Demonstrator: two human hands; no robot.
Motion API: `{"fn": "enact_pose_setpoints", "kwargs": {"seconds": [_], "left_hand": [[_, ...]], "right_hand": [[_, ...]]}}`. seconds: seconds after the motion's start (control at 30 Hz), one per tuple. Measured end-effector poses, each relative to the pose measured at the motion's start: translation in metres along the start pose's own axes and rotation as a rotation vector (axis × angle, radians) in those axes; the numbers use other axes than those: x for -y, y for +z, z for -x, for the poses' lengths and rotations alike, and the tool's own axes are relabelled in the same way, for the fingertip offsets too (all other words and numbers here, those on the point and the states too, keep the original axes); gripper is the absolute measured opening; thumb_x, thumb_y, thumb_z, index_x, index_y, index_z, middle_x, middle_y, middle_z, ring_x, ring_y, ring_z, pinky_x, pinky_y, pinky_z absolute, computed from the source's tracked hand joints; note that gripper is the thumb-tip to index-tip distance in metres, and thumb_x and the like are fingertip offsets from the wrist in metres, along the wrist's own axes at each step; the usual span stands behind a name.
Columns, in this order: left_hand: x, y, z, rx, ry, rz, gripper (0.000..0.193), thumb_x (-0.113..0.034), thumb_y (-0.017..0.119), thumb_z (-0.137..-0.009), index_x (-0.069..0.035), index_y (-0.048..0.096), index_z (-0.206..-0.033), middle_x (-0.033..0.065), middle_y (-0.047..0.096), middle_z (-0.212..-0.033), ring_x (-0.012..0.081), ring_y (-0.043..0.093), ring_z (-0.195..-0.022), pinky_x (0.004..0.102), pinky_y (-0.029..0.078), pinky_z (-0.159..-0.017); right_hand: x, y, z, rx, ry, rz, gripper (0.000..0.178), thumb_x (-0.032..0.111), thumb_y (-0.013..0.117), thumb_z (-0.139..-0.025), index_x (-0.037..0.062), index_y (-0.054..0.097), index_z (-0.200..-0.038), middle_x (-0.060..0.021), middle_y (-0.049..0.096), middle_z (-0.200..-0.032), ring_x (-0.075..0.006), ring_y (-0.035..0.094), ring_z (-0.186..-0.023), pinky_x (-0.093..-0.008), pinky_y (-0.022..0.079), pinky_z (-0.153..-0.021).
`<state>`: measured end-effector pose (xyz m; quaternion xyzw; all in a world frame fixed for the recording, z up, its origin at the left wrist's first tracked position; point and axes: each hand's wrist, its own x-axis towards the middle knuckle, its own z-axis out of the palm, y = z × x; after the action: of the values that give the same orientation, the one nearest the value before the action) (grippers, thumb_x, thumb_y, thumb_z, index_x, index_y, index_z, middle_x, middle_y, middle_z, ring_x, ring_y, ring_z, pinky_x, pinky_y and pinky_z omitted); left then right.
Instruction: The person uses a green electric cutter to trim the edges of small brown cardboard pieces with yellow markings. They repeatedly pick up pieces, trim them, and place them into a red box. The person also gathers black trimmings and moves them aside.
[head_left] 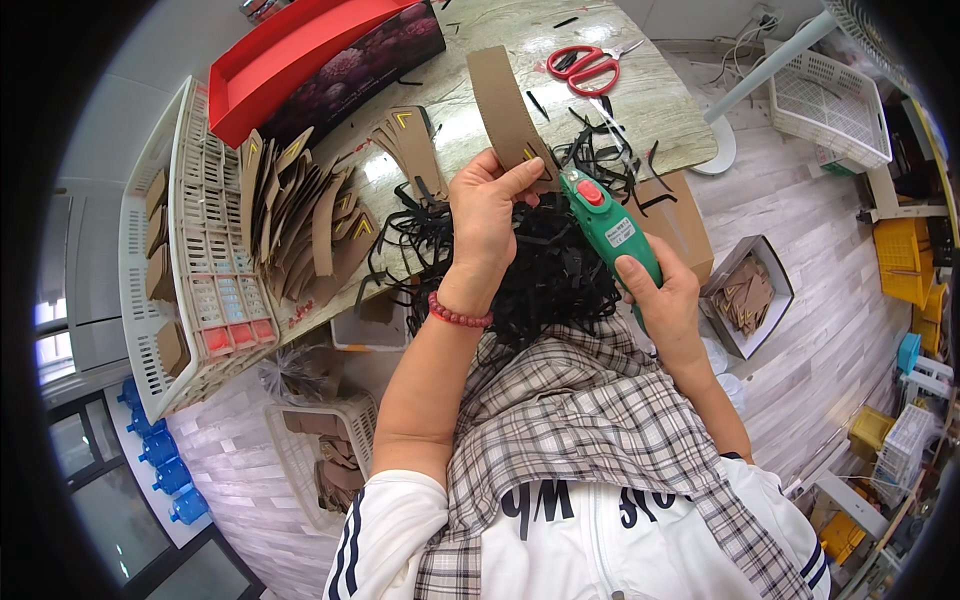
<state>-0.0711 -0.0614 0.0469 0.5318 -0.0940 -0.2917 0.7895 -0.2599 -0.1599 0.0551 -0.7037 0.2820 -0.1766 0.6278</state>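
My left hand (484,210) pinches the lower end of a long brown strap piece (502,95) with stitched edges and a yellow mark. The strap's other end points up over the table. My right hand (668,305) is wrapped round a green handheld electric cutter (610,228) with a red button. Its tip is at the strap's lower end, close to my left fingertips; whether the blade touches it I cannot tell. A heap of black trimmed strips (540,280) lies below both hands, at the table edge and over my checked apron (560,410).
Brown pieces with yellow marks (408,150) lie on the table (480,22), with a larger stack (295,210) further left. Red-handled scissors (590,70) lie at the far right. A red box (300,55) and white crate (215,240) stand left. On the floor sits a box of brown pieces (750,290).
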Motion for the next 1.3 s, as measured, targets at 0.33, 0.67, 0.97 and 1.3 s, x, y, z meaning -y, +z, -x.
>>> {"fn": "enact_pose_setpoints", "kwargs": {"seconds": [0.33, 0.67, 0.97, 1.3], "left_hand": [[0.006, 0.003, 0.002, 0.019, -0.013, 0.035, 0.007, -0.001, 0.065, -0.083, -0.001, 0.066, -0.090, 0.0055, 0.069, -0.081, 0.0090, 0.061, -0.064, 0.0210, 0.046, -0.056], [0.014, 0.003, 0.006, 0.008, 0.051, 0.069, 0.008, -0.001, 0.064, -0.085, -0.002, 0.064, -0.093, 0.0054, 0.068, -0.086, 0.0112, 0.063, -0.071, 0.0219, 0.047, -0.059], [-0.002, -0.005, -0.002, -0.136, 0.147, 0.326, 0.014, 0.000, 0.064, -0.086, -0.003, 0.058, -0.098, 0.0076, 0.066, -0.092, 0.0182, 0.065, -0.081, 0.0279, 0.051, -0.064], [-0.002, -0.003, -0.002, -0.124, 0.150, 0.289, 0.012, 0.001, 0.066, -0.084, -0.002, 0.060, -0.095, 0.0071, 0.067, -0.087, 0.0176, 0.066, -0.076, 0.0269, 0.049, -0.059]], "right_hand": [[0.009, 0.005, -0.004, 0.000, 0.018, -0.059, 0.040, 0.031, 0.067, -0.088, -0.0008, 0.061, -0.111, 0.0022, 0.056, -0.072, -0.0036, 0.048, -0.059, -0.0197, 0.040, -0.052], [0.014, 0.010, -0.010, -0.028, 0.034, -0.115, 0.037, 0.029, 0.068, -0.088, -0.0009, 0.061, -0.110, 0.0022, 0.056, -0.072, -0.0035, 0.047, -0.059, -0.0191, 0.040, -0.052], [0.007, 0.013, -0.005, -0.007, 0.040, -0.103, 0.038, 0.029, 0.068, -0.088, -0.0007, 0.061, -0.110, 0.0022, 0.056, -0.073, -0.0034, 0.047, -0.060, -0.0188, 0.040, -0.053], [0.011, 0.012, -0.007, 0.018, 0.010, -0.082, 0.040, 0.031, 0.067, -0.088, -0.0011, 0.061, -0.110, 0.0018, 0.056, -0.073, -0.0037, 0.047, -0.059, -0.0193, 0.040, -0.052]]}}
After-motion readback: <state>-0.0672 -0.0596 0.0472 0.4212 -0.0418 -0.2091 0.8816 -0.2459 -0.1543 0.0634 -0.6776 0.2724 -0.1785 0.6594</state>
